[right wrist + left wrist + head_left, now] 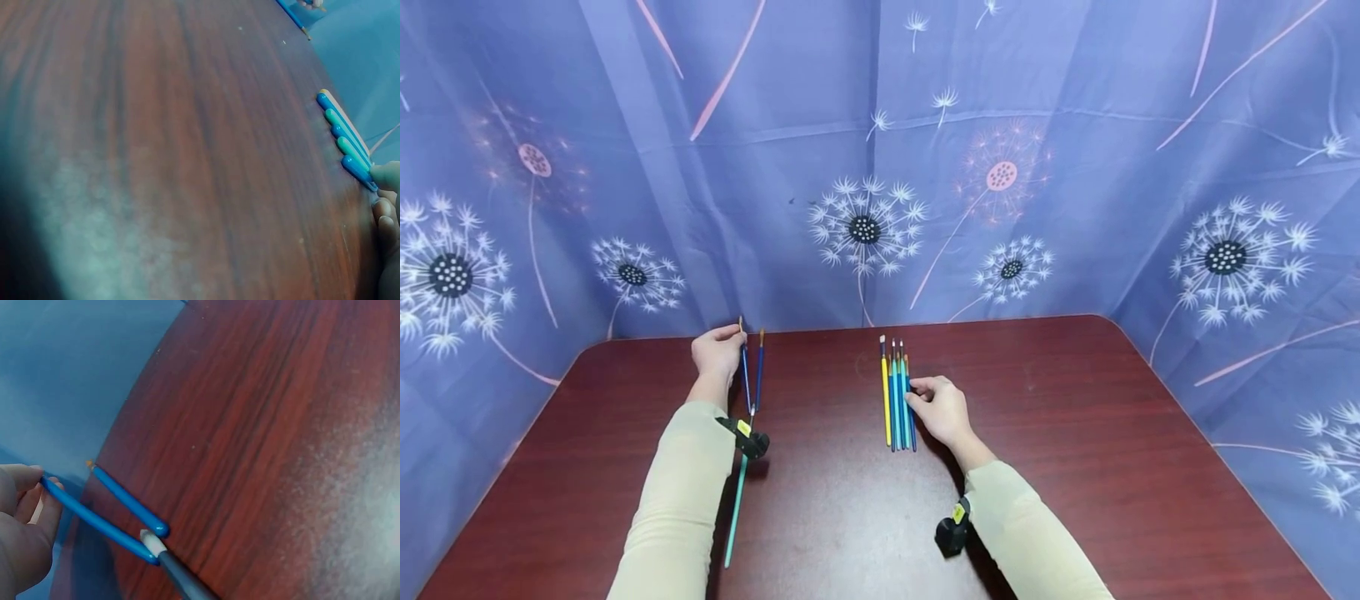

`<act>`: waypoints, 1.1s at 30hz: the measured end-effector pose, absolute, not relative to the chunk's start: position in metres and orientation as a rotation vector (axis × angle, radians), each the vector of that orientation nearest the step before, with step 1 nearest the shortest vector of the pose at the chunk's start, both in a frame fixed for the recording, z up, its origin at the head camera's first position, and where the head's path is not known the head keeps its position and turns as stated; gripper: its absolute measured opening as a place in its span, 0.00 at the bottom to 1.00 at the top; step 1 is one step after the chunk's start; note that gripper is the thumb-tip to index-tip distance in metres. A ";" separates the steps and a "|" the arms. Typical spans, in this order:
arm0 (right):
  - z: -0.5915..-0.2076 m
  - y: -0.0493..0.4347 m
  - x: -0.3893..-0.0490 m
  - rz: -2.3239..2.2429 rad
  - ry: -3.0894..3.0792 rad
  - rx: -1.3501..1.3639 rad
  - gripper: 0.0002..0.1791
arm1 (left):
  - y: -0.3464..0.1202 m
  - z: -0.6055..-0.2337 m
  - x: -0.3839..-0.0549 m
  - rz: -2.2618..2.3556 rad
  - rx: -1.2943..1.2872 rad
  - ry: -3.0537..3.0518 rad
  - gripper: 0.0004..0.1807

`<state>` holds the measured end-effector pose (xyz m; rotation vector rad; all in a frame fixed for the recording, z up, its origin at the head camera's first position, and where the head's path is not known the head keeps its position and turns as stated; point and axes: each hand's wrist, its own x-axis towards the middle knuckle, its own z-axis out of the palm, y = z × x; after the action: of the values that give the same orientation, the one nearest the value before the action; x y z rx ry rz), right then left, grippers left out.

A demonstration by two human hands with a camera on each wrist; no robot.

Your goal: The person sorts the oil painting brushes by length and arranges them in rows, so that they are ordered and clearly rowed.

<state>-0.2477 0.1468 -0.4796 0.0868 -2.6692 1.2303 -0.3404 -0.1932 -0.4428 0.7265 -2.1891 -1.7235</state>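
My left hand (718,352) is at the table's far left edge and pinches a blue paintbrush (97,522) near its bristle end, with the handle slanting down to the table. Close beside it lies a second blue paintbrush (760,371). A teal paintbrush (735,512) lies nearer, its white tip by the blue handle ends and its middle partly hidden by the wrist camera. At the table's middle, several brushes lie side by side, with a yellow paintbrush (886,400) on the left. My right hand (942,410) pinches the rightmost dark blue paintbrush (356,167) of that row.
The dark red wooden table (820,517) has a glossy reflection toward the front. A blue curtain (775,208) with dandelion prints hangs directly behind its far edge and along both sides. Black wrist cameras (952,533) sit on both sleeves.
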 end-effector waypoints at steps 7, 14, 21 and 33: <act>-0.479 0.146 -0.245 1.234 -2.655 0.098 0.14 | -0.190 -0.450 -0.340 -1.788 0.739 -2.157 0.17; -0.478 0.146 -0.245 1.225 -2.635 0.123 0.14 | -0.191 -0.457 -0.338 -1.851 0.749 -2.116 0.17; -0.479 0.147 -0.248 1.215 -2.660 0.094 0.14 | -0.188 -0.460 -0.339 -1.846 0.726 -2.150 0.18; -0.480 0.146 -0.247 1.218 -2.660 0.087 0.14 | -0.184 -0.460 -0.341 -1.878 0.634 -2.239 0.18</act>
<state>-0.2468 0.1462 -0.4802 0.0868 -2.6604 1.2178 -0.3410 -0.1838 -0.4600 0.6344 -2.2387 -1.8775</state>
